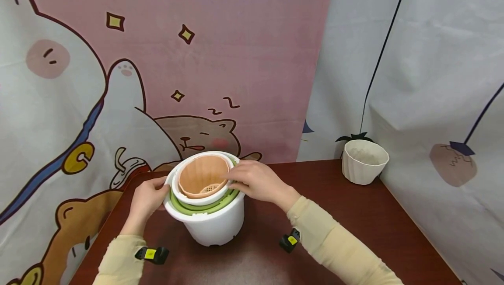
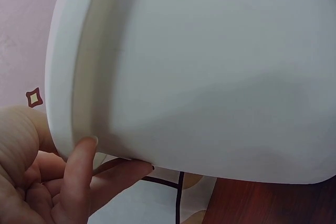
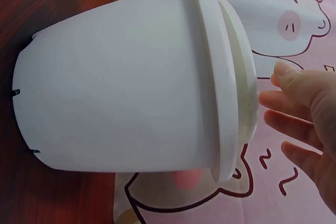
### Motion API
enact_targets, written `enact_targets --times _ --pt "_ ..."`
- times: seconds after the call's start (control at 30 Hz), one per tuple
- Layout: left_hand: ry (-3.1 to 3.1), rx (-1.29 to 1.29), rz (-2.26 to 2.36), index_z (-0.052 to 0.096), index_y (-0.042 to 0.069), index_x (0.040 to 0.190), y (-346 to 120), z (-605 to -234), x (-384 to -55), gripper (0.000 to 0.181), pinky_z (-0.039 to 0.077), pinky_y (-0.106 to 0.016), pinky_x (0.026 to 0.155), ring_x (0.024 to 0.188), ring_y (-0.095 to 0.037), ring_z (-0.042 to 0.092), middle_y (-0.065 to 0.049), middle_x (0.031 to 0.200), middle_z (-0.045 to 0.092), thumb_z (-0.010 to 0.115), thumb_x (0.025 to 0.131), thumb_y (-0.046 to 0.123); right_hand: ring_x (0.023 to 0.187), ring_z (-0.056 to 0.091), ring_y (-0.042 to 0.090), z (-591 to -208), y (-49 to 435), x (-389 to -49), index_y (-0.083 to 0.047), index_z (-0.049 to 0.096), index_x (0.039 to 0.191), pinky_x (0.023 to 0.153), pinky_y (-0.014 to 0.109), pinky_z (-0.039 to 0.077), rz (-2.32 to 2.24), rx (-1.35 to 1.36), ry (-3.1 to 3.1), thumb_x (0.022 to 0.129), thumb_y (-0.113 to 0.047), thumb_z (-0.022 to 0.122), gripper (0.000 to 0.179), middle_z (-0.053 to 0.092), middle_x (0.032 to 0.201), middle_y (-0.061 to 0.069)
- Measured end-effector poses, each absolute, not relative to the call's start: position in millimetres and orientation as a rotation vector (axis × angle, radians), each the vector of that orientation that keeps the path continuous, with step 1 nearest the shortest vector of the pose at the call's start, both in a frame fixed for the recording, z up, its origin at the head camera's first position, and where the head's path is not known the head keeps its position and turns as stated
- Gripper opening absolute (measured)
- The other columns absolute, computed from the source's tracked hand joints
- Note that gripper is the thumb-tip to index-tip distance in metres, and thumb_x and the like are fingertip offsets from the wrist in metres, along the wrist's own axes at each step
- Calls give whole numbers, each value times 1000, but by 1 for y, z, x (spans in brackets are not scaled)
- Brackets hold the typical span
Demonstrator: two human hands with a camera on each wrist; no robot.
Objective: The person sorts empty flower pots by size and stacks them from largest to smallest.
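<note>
A large white flower pot [image 1: 216,229] stands on the table with a green pot [image 1: 214,208], a smaller white pot [image 1: 182,196] and an orange pot [image 1: 198,173] nested inside it. The orange pot has a mesh-like bottom. My left hand [image 1: 145,202] grips the large pot's rim at its left side; the left wrist view shows the fingers [image 2: 79,177] around that rim. Over the right side of the nested rims is my right hand [image 1: 261,180]. In the right wrist view its fingers [image 3: 286,121] are spread, a small gap from the rim, holding nothing.
A cream fluted pot [image 1: 364,162] stands at the back right corner of the dark red table [image 1: 315,197]. Cloth with cartoon animals [image 1: 244,57] hangs behind the table, and a pale cloth [image 1: 413,101] hangs along the right side.
</note>
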State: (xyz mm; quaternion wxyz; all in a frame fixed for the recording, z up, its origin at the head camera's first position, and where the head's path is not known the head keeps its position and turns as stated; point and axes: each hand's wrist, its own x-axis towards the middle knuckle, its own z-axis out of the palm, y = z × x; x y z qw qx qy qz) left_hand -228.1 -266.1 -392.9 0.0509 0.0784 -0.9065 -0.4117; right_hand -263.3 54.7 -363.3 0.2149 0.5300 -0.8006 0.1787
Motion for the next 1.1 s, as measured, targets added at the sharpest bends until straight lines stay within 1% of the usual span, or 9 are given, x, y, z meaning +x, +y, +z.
enact_targets --times 0.17,0.33,0.53,0.67,0.87,1.1 --pt "-2756 226 -1250 53 -7 138 -266 -393 -227 48 59 -33 52 62 -17 65 -32 120 61 54 96 17 104 61 13 -368 69 -261 -14 74 119 94 28 50 544 1388 -2263 88 -20 76 31 72 108 -6" --pt "-2750 218 -1247 53 -8 137 -266 -392 -227 49 58 -32 50 59 -17 65 -33 117 62 53 95 17 104 60 13 -374 82 -261 -12 73 120 92 30 51 624 1331 -2289 89 -20 76 32 72 110 -3" --pt "-2744 227 -1267 53 -8 138 -266 -392 -228 49 60 -36 53 61 -17 66 -32 119 61 53 95 17 103 61 13 -380 94 -260 -11 72 121 89 31 53 667 1287 -2310 88 -19 76 34 71 109 -2" --pt "-2747 232 -1270 52 -8 138 -266 -393 -227 49 60 -35 53 61 -17 66 -33 119 61 53 95 17 105 61 13 -383 101 -260 -13 71 122 91 32 53 674 1255 -2348 89 -20 75 34 71 110 -3" --pt "-2754 235 -1267 52 -8 138 -266 -393 -227 49 60 -35 53 61 -18 66 -33 119 60 53 96 17 108 60 13 -387 112 -258 -15 69 127 94 33 52 675 1200 -2395 91 -24 73 37 69 117 -5" --pt "-2752 228 -1261 52 -8 138 -266 -393 -228 49 60 -38 55 61 -17 65 -33 121 60 53 96 17 113 61 16 -394 125 -257 -15 67 129 97 36 51 672 1147 -2421 91 -26 73 40 67 123 -2"
